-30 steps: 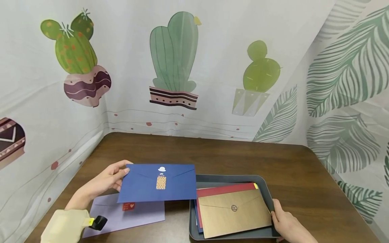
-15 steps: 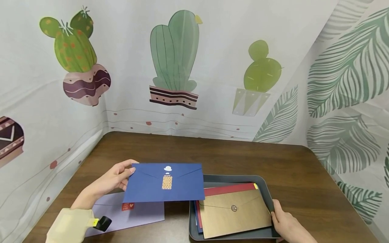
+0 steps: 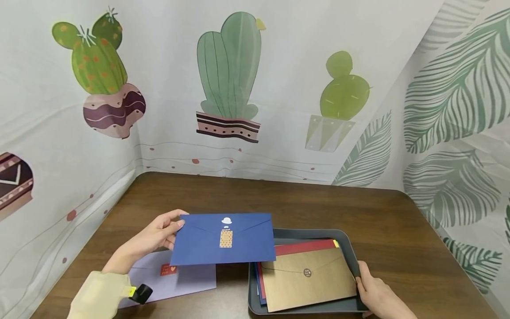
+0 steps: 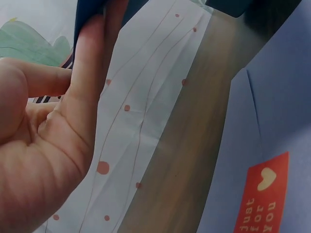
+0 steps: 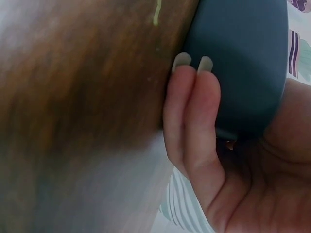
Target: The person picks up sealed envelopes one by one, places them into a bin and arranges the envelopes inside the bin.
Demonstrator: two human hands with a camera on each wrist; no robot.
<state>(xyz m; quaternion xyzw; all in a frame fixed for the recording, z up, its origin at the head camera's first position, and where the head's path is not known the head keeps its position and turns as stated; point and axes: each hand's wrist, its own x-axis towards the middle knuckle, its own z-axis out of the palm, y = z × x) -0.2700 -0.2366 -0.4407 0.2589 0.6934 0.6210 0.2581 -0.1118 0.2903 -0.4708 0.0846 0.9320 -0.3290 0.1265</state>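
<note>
My left hand (image 3: pixel 159 235) pinches a blue envelope (image 3: pixel 199 248) by its left end, thumb on the near face. The envelope is held above the table, its right end over the left side of a dark grey tray (image 3: pixel 342 237). It bears a white hat print and a patterned sticker. My right hand (image 3: pixel 378 290) grips the tray's right rim; in the right wrist view its fingers (image 5: pixel 201 111) curl against the outer wall. Inside the tray a gold envelope (image 3: pixel 311 283) lies over a red envelope (image 3: pixel 307 247) and blue edges.
A lilac envelope (image 3: pixel 191 283) with a red "just for you" sticker (image 4: pixel 265 194) lies on the brown table (image 3: pixel 303 204), partly under my left arm and the blue envelope. A printed curtain (image 3: pixel 287 88) hangs behind the table.
My left hand has moved to the right with the blue envelope, so its right end now covers more of the tray's left side. The right hand and tray have stayed in place.
</note>
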